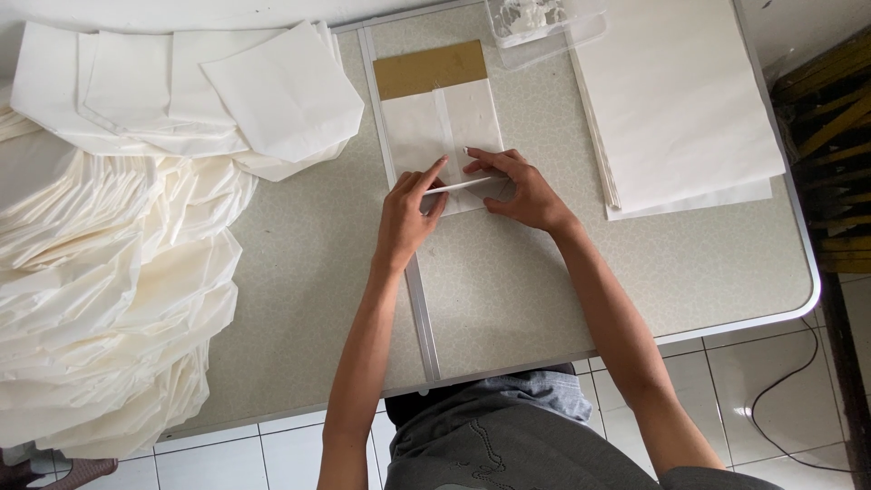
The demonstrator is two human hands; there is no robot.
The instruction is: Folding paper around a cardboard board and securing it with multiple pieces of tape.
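1. A clear plastic container [535,23] sits at the table's 12 o'clock edge, cut off by the top of the frame. Inside lies something white and lumpy; what it is cannot be told.
2. The white paper bag [442,136] lies flat just above the table's centre, long side running 12 to 6 o'clock. A brown cardboard piece [430,68] shows at its 12 o'clock end, seemingly tucked inside.
3. The bag's 6 o'clock edge is folded up into a narrow flap [464,185], raised slightly off the bag.
4. The left hand [406,213] comes in from 6 o'clock, palm down, forefinger stretched toward 1 o'clock onto the flap's left end. The other fingers are curled loosely; it presses rather than grips.
5. The right hand [522,189] comes in from 5 o'clock, wrist bent, fingers pointing toward 9 o'clock. Its fingertips pinch and press the flap's right part, thumb tucked under near the fold.
6. The two hands are close together, forefingers almost meeting over the flap.
7. A stack of flat white sheets [676,100] lies at 2 o'clock, well apart from the hands.
8. A heap of finished white bags [118,236] fans out from 9 to 11 o'clock.
9. The speckled grey table [508,290] has a metal seam [422,308] running 12 to 6 o'clock beneath the left wrist.
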